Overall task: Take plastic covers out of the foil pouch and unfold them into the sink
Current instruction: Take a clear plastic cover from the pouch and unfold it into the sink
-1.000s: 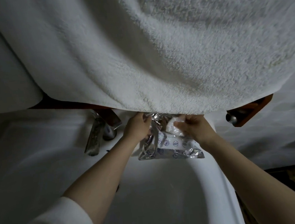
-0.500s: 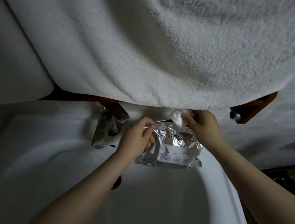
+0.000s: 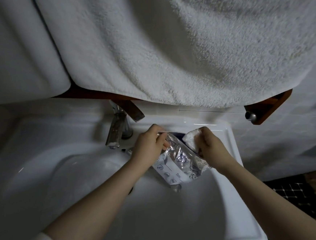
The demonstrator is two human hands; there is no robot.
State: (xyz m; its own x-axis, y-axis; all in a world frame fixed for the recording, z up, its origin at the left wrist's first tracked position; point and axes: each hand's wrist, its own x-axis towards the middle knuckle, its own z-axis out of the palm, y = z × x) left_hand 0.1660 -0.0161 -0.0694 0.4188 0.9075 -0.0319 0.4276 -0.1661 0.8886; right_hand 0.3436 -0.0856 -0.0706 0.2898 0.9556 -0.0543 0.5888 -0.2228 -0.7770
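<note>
While the shiny silver foil pouch (image 3: 177, 162) is being held open above the white sink (image 3: 228, 133) by the left hand's (image 3: 149, 146) curled fingers, a white folded plastic cover (image 3: 191, 139) is being pinched at its mouth by the right hand (image 3: 211, 146).

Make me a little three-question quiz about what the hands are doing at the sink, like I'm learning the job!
1. True or false: the left hand holds the foil pouch by its top edge.
2. What does the right hand pinch?
A. the tap
B. a white folded plastic cover
C. the towel
3. Fill the gap: the pouch hangs over the white ____.

Key
1. True. The left hand's grip is on the pouch's open top.
2. B. The plastic cover sticks out at the pouch's mouth, pinched by the right hand.
3. Sink. The tap stands left of the hands, and the towel hangs above.
</note>
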